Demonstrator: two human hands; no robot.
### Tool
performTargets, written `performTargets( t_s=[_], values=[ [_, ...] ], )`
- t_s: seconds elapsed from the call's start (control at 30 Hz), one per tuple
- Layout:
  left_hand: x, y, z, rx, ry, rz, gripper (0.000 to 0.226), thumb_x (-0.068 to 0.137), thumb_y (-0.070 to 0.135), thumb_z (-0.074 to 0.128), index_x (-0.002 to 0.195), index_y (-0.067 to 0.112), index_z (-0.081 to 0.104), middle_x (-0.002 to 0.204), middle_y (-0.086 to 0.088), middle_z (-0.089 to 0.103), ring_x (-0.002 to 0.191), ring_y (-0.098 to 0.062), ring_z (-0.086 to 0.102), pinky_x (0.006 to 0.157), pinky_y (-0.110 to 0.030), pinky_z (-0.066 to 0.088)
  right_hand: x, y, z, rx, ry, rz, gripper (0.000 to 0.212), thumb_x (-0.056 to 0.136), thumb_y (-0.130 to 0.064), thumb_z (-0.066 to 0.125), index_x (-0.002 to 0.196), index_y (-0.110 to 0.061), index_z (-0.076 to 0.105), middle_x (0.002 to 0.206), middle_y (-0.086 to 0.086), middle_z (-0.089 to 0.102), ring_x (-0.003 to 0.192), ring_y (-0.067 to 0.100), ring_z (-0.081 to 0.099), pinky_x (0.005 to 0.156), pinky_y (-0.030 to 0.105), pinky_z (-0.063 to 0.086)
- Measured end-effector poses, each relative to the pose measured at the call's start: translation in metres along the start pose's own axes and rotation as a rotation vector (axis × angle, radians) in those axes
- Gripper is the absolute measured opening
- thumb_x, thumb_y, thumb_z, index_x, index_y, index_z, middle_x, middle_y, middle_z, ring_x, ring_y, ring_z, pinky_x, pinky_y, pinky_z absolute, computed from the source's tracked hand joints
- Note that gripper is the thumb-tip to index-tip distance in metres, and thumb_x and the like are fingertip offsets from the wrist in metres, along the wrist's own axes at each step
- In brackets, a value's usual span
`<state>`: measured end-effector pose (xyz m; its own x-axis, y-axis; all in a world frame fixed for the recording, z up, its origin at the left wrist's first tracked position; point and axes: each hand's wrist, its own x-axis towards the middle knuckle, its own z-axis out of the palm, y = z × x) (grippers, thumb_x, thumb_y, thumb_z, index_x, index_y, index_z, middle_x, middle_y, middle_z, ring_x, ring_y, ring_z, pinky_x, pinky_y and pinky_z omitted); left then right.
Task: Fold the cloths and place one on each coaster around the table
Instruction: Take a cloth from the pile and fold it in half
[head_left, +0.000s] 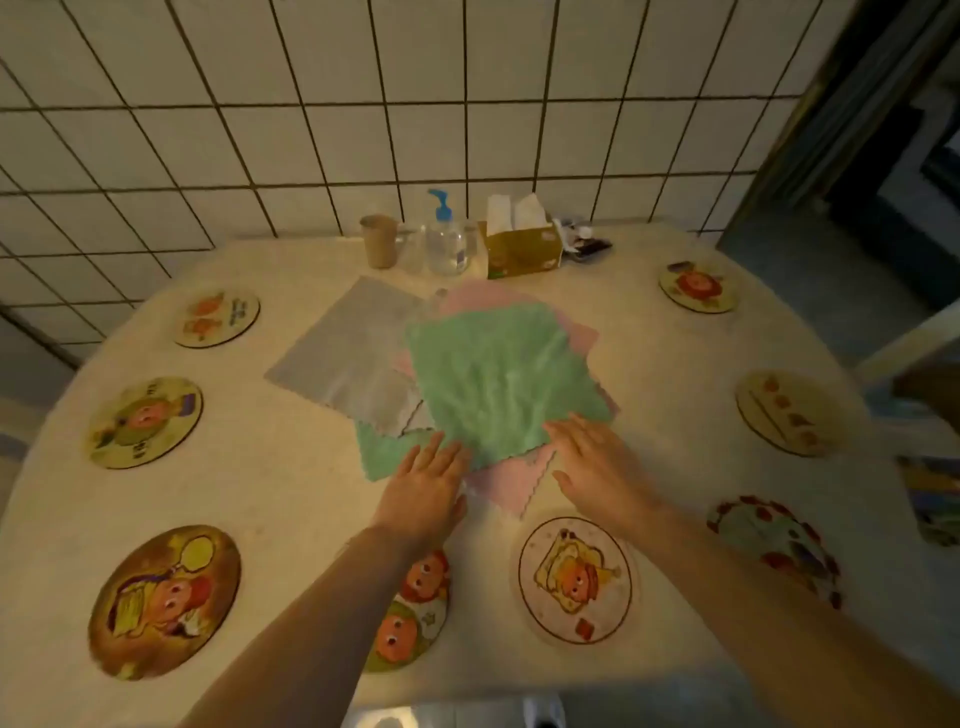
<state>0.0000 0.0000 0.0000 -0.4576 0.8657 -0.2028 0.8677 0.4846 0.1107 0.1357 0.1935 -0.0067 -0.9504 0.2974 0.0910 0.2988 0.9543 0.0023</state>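
A green cloth (498, 374) lies flat on top of a loose pile in the middle of the round table (291, 493). Under it show a pink cloth (514, 483), a grey cloth (348, 348) and another green cloth (384, 457). My left hand (428, 486) lies with straight fingers at the near left corner of the top cloth. My right hand (597, 462) lies flat at its near right edge. Several round picture coasters ring the table, among them one (574, 579) just below my right hand and one (163, 600) at the near left. All are bare.
At the table's far edge by the tiled wall stand a brown cup (379, 241), a clear pump bottle (445, 239) and a tissue box (522, 247). A coaster (410, 608) lies partly under my left forearm.
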Motion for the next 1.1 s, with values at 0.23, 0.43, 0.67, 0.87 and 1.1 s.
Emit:
performTargets(
  t_s=[0.23,0.43,0.67,0.87,1.1],
  values=[
    [0.076,0.010,0.018,-0.064,-0.050,-0.045,0.071,0.097,0.040,0.040,0.153,0.022,0.001,0.161,0.001,-0.001,0.147,-0.022,-0.006,0.118,-0.037,0.001,0.051,0.051,0.040,-0.040,-0.097,-0.152,0.061,0.046,-0.012,0.084,0.105,-0.010,0.068,0.106,0.006,0.068,0.095,0.021,0.067,0.073,0.030,0.056],
    [0.113,0.022,0.033,-0.063,-0.158,-0.097,0.073,0.095,0.048,0.040,0.153,0.026,0.001,0.161,0.004,-0.007,0.147,-0.024,-0.010,0.117,-0.043,0.002,0.078,0.072,0.062,-0.006,-0.175,-0.295,0.038,0.063,-0.028,0.074,0.098,-0.017,0.064,0.102,0.000,0.064,0.086,0.020,0.063,0.060,0.032,0.052],
    [0.123,0.019,0.037,0.003,-0.124,-0.062,0.065,0.080,0.040,0.068,0.139,0.019,0.048,0.147,-0.004,0.044,0.130,-0.036,0.045,0.092,-0.048,0.050,0.092,0.082,0.060,0.012,-0.132,-0.399,0.029,0.070,-0.016,0.036,0.085,-0.018,0.061,0.087,0.000,0.061,0.073,0.021,0.061,0.049,0.032,0.048],
    [0.116,-0.003,0.042,0.015,-0.027,0.035,0.054,0.075,0.024,0.037,0.120,0.016,0.067,0.128,-0.003,0.063,0.111,-0.022,0.064,0.078,-0.033,0.058,0.096,0.094,0.055,-0.009,-0.130,-0.322,0.030,0.059,-0.008,0.046,0.085,-0.015,0.060,0.083,0.002,0.060,0.073,0.023,0.061,0.049,0.034,0.049],
    [0.096,-0.016,0.034,-0.050,0.125,0.018,0.036,0.078,0.026,0.043,0.086,0.019,0.077,0.117,-0.005,0.069,0.108,-0.023,0.066,0.081,-0.037,0.058,0.111,0.120,0.046,0.009,-0.205,-0.113,0.045,0.035,-0.008,0.083,0.071,-0.017,0.057,0.071,0.000,0.058,0.064,0.023,0.062,0.046,0.030,0.046]
  ],
)
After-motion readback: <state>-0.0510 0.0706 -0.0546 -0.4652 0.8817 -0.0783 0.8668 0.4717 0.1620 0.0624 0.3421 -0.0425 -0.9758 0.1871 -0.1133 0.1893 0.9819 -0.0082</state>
